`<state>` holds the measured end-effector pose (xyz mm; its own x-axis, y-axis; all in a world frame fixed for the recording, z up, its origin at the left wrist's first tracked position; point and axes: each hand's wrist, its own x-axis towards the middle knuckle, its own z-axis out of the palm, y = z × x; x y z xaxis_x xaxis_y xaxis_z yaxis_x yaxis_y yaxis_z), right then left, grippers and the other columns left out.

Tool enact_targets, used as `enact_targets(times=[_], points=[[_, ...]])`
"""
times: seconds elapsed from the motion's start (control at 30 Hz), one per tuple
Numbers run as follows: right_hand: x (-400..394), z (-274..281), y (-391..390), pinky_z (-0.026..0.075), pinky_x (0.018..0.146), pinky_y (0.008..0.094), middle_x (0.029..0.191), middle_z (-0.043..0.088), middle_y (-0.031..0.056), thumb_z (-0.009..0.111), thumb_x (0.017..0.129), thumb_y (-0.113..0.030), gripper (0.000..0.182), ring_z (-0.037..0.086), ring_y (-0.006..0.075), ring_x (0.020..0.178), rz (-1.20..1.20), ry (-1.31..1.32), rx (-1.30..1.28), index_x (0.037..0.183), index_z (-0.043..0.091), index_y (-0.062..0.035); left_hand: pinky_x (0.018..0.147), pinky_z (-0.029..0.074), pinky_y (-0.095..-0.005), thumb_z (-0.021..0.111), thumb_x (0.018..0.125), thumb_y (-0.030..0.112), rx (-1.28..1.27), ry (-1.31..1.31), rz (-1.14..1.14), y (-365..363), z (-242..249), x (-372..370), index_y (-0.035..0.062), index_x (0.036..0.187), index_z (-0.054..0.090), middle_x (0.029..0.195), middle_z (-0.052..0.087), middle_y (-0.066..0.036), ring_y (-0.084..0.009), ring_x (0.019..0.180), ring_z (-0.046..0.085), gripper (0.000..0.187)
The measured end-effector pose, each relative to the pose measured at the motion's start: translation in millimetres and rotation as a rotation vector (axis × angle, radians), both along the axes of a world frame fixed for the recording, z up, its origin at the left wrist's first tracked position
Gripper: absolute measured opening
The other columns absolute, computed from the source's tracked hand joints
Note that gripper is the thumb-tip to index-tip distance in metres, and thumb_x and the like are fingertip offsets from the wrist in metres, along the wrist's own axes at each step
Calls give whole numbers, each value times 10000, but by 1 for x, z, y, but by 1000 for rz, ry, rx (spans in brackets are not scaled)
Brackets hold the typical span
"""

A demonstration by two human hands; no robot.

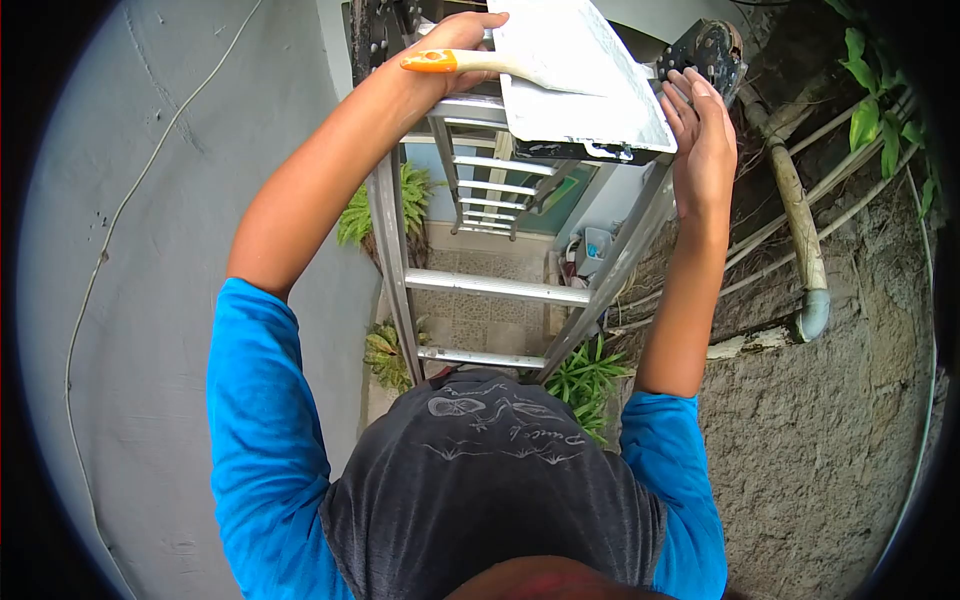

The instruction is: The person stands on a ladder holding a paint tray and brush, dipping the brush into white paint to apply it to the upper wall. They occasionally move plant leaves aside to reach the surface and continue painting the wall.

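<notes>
At the top of the ladder is a paint tray, its surface coated in white paint and its edge black. My left hand grips the tray's left side, with part of the fingers hidden. A paintbrush with a white handle and orange end lies across the tray, its bristles resting in the white paint. The handle passes over my left wrist. On the other side, my right hand has its fingers stretched out along the tray's right edge, close to the black ladder hinge.
The aluminium ladder stands below me, over a paved floor. A grey wall rises at left with a thin cable. Rough wall, a pipe and leaves are at right. Plants surround the ladder's lower part.
</notes>
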<state>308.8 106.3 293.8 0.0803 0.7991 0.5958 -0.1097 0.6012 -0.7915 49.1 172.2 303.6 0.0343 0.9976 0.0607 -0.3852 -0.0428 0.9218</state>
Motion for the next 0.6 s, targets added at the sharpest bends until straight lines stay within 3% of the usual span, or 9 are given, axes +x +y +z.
enact_targets(times=[0.1,0.23,0.27,0.47,0.6], points=[[-5,15,7,379,1092,367,1392,470,267,474,995,-351,612,460,316,1323,79,-140,-187,1408,378,91,828,596,-329,532,985,180,-17,-13,0,5,0,-1,-103,1193,519,1088,652,-227,-240,896,704,351],[-12,20,22,441,998,324,1310,550,234,558,946,-445,679,559,262,1179,176,-196,-398,1394,448,53,832,591,-323,526,988,173,12,53,-44,37,-16,-17,-102,1199,516,1112,646,-228,-240,920,700,347],[-14,20,26,496,889,300,1257,587,210,564,940,-467,676,612,217,1050,169,-241,-392,1382,476,37,813,594,-314,532,985,180,16,45,-48,42,-19,-18,-94,1181,530,1083,658,-217,-227,891,704,337],[-21,13,41,545,719,259,1195,614,160,546,969,-401,581,658,164,931,193,-233,-343,1366,492,19,710,600,-273,558,972,215,-2,142,50,0,2,-4,-51,1099,586,934,698,-166,-172,752,708,296],[-25,10,42,540,790,262,1218,601,165,545,975,-372,574,644,181,1015,147,-300,-296,1381,462,25,689,600,-281,550,975,225,-30,247,45,6,0,-11,-53,1120,587,952,700,-178,-174,755,711,316]])
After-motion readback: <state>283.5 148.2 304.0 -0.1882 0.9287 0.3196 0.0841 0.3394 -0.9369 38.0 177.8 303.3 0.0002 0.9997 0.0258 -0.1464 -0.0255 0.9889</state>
